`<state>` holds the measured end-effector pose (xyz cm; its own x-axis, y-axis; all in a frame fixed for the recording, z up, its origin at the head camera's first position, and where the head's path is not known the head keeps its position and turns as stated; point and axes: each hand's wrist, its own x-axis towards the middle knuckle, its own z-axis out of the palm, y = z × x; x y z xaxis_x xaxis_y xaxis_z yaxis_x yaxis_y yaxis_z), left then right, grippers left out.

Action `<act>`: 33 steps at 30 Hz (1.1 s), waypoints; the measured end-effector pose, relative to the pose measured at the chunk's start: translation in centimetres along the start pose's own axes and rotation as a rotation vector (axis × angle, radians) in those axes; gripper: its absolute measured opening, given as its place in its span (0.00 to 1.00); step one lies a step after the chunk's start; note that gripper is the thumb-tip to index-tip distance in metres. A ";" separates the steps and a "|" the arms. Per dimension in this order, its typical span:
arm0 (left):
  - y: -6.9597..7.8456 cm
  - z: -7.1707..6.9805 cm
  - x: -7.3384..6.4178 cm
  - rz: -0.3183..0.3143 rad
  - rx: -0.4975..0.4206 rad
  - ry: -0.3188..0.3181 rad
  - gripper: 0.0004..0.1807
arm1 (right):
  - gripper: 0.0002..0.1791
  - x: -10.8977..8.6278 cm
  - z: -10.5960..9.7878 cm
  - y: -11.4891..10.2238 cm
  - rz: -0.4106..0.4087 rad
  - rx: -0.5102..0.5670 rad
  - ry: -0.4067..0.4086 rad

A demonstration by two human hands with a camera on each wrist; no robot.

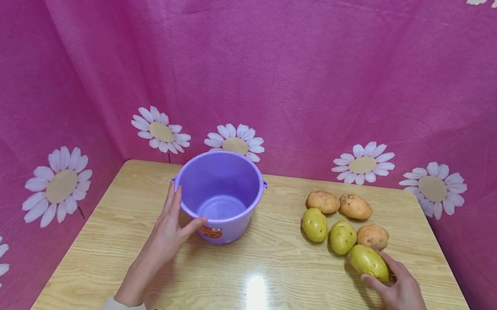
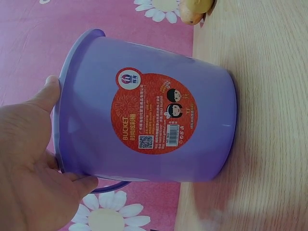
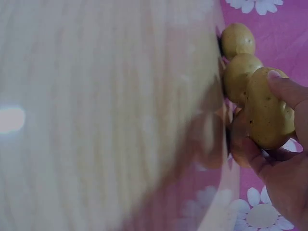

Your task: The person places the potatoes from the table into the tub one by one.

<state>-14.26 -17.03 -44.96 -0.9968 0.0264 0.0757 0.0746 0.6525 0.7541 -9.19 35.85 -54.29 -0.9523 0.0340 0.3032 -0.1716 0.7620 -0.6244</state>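
Note:
A purple bucket (image 1: 222,226) stands upright on the table at centre left, its mouth facing up and no contents showing inside. My left hand (image 1: 168,233) holds it by the near left rim, thumb at the front and fingers round the side. In the left wrist view, a red round label (image 2: 154,113) shows on the bucket's wall. At the right, my right hand (image 1: 405,295) grips a greenish-yellow potato (image 1: 368,262) between thumb and fingers. The right wrist view shows this potato (image 3: 267,108) in front of the others.
Two more greenish-yellow potatoes (image 1: 314,225) and three brown potatoes (image 1: 355,207) lie grouped on the wooden table (image 1: 282,261), just beyond the right hand. A pink cloth (image 1: 285,77) with white daisies hangs behind and along both sides. Light glares off the table's front.

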 end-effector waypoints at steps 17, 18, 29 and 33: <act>-0.2 0.1 0.0 0.023 0.001 0.018 0.59 | 0.38 2.4 -2.4 -2.4 0.003 0.052 0.069; -0.2 0.1 0.0 0.019 0.000 0.015 0.59 | 0.37 2.6 -2.6 -2.5 0.001 0.051 0.074; -0.2 0.1 0.0 0.005 -0.004 0.002 0.59 | 0.36 4.4 -4.1 -4.3 0.011 0.068 0.099; -0.1 0.0 0.0 -0.001 0.002 -0.004 0.59 | 0.35 4.8 -4.7 -4.9 0.024 0.061 0.099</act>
<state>-14.26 -17.07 -45.03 -0.9970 0.0281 0.0723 0.0730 0.6540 0.7530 -11.71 35.28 -46.40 -0.9274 0.1180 0.3550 -0.1664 0.7198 -0.6739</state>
